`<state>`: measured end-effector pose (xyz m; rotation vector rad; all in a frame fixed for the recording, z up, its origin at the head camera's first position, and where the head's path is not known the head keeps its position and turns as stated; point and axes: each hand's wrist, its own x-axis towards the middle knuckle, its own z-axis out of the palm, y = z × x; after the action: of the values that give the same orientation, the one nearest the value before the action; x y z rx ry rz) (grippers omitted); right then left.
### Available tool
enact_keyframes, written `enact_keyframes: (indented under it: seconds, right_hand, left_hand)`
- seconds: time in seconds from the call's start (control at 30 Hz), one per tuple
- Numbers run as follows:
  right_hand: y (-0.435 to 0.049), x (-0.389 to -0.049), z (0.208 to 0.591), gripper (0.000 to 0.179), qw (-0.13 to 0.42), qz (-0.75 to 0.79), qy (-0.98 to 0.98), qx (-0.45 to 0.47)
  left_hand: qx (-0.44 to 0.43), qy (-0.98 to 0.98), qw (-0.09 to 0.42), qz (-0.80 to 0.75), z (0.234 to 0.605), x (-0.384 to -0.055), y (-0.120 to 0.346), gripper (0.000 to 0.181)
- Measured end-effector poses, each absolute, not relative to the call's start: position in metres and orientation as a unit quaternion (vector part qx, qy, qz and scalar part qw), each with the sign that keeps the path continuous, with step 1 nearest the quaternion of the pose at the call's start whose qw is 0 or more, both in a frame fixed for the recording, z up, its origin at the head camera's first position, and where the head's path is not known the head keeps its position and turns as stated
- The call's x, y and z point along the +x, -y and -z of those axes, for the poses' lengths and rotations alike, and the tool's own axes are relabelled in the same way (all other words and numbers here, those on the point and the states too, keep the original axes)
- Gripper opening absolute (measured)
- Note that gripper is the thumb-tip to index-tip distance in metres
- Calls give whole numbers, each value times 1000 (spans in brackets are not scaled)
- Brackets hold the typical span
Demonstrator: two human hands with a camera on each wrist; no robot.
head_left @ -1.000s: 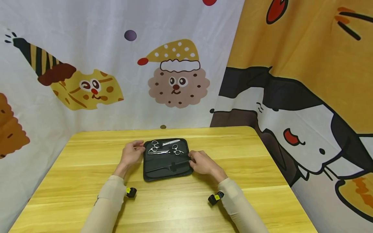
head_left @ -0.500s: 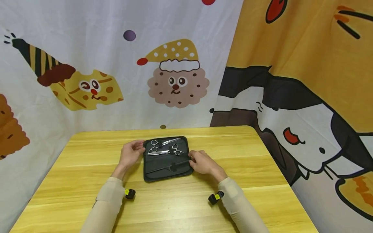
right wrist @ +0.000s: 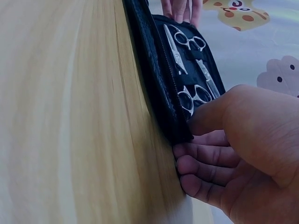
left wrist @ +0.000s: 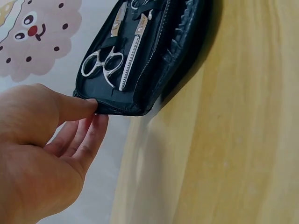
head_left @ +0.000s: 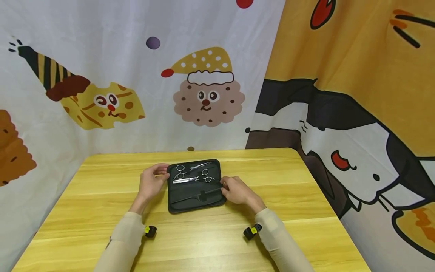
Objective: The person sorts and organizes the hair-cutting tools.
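Note:
A black zip case (head_left: 192, 189) lies open on the table, its inside facing up. In its upper half sit a pair of scissors (head_left: 181, 168) and thinning scissors (head_left: 185, 180), held by straps. Below them a dark comb (head_left: 190, 197) is strapped in. My left hand (head_left: 150, 184) pinches the case's far left corner, thumb on top and fingers underneath. At the right edge my right hand (head_left: 236, 190) grips the rim, with the thumb over it and the other fingers curled below. The zip (right wrist: 173, 70) runs along the case's edge, and its underside is mostly hidden.
The case is on a wood-grain table (head_left: 204, 241). A printed curtain (head_left: 136, 75) with cartoon figures hangs behind and to the right. Both wrists wear small black cameras, on the left (head_left: 151, 231) and on the right (head_left: 252, 231).
The case's far side has risen slightly, and the glint on the scissors has shifted. My left wrist has moved a little left; the right hand stays nearly still.

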<state>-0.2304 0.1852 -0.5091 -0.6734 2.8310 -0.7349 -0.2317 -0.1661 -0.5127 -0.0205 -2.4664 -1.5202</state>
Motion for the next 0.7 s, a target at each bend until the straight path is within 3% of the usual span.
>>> enact_keyframes:
  seconds: [0.7]
  right_hand:
    - [-188, -231, 512, 31, 69, 249, -940, -223]
  left_hand:
    - [-37, 852, 150, 500, 514, -209, 164, 22]
